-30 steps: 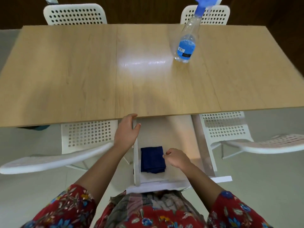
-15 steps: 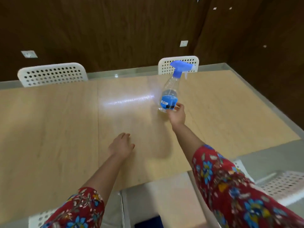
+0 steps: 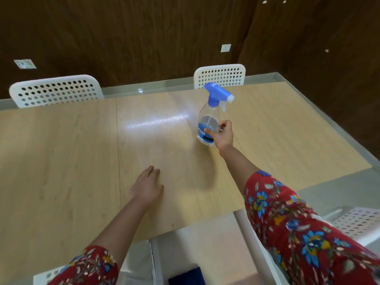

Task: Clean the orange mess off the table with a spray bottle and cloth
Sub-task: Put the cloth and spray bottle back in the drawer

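A clear spray bottle [image 3: 207, 118] with a blue trigger head and blue label stands on the light wooden table [image 3: 61, 161], right of centre. My right hand [image 3: 223, 134] grips its lower body, fingers curled round it. My left hand [image 3: 147, 187] rests flat on the tabletop nearer to me, fingers straight. A dark blue cloth [image 3: 187, 276] lies on a white seat below the table's near edge, partly cut off by the frame. No orange mess shows on the table.
Two white perforated chairs, one at the far left [image 3: 55, 90] and one at the far right [image 3: 220, 76], stand behind the table. Another white chair [image 3: 357, 221] sits at the near right. A dark wood wall closes the back.
My right hand left the cloth, reached out to the bottle and now grips it. My left hand moved from the table edge onto the tabletop. The view lifted from the seat.
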